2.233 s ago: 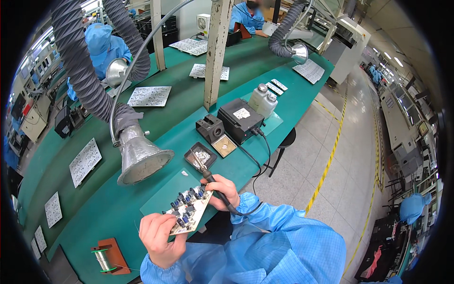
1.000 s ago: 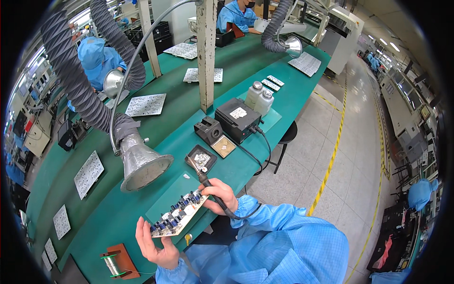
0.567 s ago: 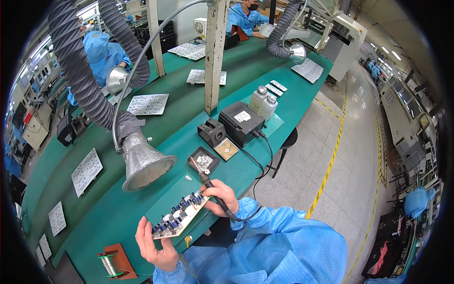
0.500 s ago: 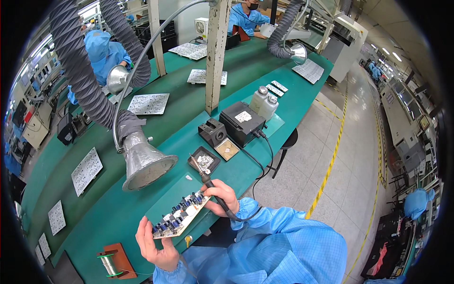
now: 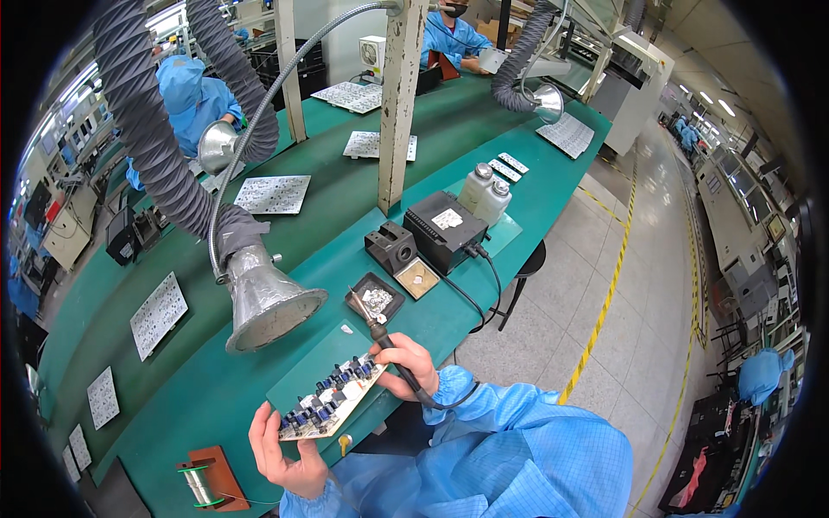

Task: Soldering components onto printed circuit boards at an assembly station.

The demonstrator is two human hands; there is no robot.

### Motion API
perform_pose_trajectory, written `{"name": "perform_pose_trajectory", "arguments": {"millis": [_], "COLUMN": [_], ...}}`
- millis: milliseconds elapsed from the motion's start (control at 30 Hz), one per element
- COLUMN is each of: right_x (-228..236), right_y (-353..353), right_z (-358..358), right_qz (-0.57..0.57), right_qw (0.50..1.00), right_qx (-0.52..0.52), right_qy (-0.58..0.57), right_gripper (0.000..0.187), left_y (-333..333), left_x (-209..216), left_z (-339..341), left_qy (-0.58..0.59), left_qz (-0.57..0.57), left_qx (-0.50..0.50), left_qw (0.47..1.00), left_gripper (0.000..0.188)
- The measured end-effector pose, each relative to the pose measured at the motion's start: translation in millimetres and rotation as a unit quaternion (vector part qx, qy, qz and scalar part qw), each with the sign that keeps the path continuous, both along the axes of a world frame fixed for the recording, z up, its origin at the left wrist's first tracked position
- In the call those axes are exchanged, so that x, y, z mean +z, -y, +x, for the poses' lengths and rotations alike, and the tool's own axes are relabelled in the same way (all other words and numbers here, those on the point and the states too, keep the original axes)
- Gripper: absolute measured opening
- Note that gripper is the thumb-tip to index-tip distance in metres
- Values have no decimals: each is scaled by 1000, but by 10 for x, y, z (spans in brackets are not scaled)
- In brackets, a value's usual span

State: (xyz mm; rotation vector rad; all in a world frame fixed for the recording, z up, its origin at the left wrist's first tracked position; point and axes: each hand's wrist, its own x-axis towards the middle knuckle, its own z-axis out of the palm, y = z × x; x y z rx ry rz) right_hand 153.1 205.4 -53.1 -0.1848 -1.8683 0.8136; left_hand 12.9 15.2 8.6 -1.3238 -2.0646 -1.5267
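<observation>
A narrow circuit board (image 5: pixel 345 413) with rows of blue and black components is held tilted over the near edge of the green bench. Its left end sits between the thumb and fingers of my left hand (image 5: pixel 289 462). My right hand (image 5: pixel 410 363) grips a soldering iron (image 5: pixel 382 337) and also steadies the board's right end with its fingers. The iron's tip points up and away, toward a black tray (image 5: pixel 397 306) of solder scraps, apart from the board. Beyond the tray are a sponge holder (image 5: pixel 417 278) and an iron stand (image 5: pixel 390 247).
A metal fume hood (image 5: pixel 272 312) hangs left of the board. Right of the stand are a black soldering station (image 5: pixel 446 228) and two bottles (image 5: pixel 493 204). A solder spool (image 5: pixel 200 485) lies at lower left. Boards (image 5: pixel 159 317) line the belt behind; two co-workers (image 5: pixel 184 95) sit across.
The bench scene has shifted very slightly in the picture. Both hands keep their hold on the board, and the iron stays in my right hand, almost unmoved.
</observation>
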Motion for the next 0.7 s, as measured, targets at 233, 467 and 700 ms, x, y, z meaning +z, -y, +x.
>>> {"name": "perform_pose_trajectory", "arguments": {"millis": [233, 467, 700], "right_x": [-30, -18, -17], "right_y": [9, 12, 18], "right_z": [17, 6, 14], "right_qz": [-5, -5, -5], "right_qw": [1000, 1000, 1000], "right_qx": [3, 1, -5], "right_qy": [0, 3, 4], "right_gripper": [31, 31, 32], "left_y": [11, 23, -7], "left_x": [-12, -75, -126], "left_z": [27, 20, 13], "left_qy": [1, 0, 4], "left_qz": [5, 29, 54], "left_qx": [14, 32, 31], "left_qw": [1000, 999, 998], "left_gripper": [43, 40, 38]}}
